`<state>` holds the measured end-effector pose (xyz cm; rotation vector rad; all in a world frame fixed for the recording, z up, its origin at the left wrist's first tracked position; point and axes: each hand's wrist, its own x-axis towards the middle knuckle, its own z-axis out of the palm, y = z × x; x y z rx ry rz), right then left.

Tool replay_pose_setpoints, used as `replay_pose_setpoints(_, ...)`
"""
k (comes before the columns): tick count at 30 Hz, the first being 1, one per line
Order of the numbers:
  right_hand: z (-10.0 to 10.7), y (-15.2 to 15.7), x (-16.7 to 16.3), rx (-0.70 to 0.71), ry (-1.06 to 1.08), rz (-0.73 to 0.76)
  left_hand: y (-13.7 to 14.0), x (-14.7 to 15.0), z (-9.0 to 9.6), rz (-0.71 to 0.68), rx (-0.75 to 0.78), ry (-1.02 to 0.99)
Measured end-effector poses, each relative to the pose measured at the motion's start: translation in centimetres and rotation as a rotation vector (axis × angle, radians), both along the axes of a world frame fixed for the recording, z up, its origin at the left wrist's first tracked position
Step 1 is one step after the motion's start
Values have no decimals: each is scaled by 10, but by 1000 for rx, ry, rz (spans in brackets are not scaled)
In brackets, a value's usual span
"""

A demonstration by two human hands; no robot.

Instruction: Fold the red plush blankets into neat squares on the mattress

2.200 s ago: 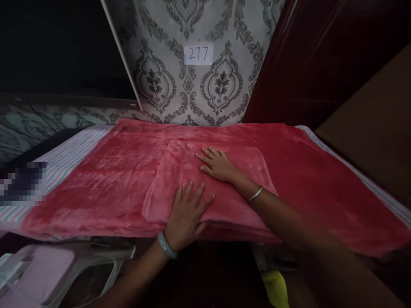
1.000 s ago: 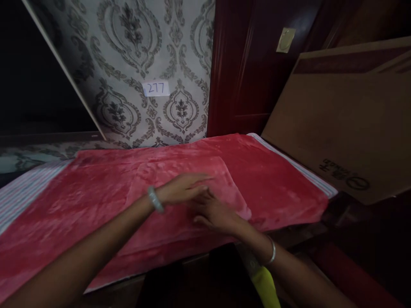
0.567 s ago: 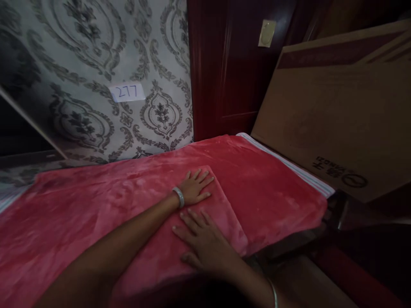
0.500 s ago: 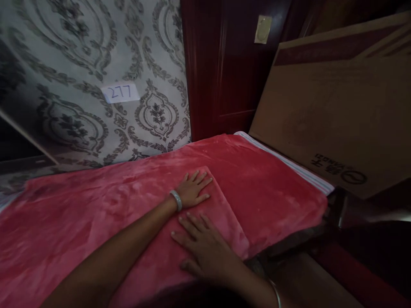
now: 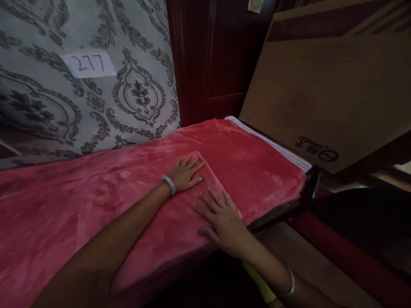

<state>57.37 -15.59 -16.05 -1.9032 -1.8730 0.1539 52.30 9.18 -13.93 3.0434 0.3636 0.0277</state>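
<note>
A person's left hand point(image 5: 183, 176) lies flat, fingers spread apart, near the far right corner of a folded pink cloth point(image 5: 170, 226); the right hand point(image 5: 224, 221), fingers also apart, rests at its near right corner. The cloth lies on a red spread point(image 5: 250, 162) near a cardboard box point(image 5: 324, 94).

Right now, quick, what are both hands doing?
Left hand: open, spread on the folded pink cloth, holding nothing.
Right hand: open, spread over the same cloth near its edge, holding nothing.

Head camera looks forward, down over pink-red cloth point(image 5: 180, 222).
</note>
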Motion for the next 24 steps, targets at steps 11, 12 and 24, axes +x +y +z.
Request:
replay_pose_setpoints(11, -41, -58, 45, 349, 569, -461, -1, 4, 3, 20, 54, 49)
replay_pose_setpoints(12, -40, -58, 50, 303, 702, -482, -1, 4, 3, 20, 54, 51)
replay_pose_setpoints(24, -9, -49, 57, -186, 1502, -214, 2, 4, 4, 29, 45, 45)
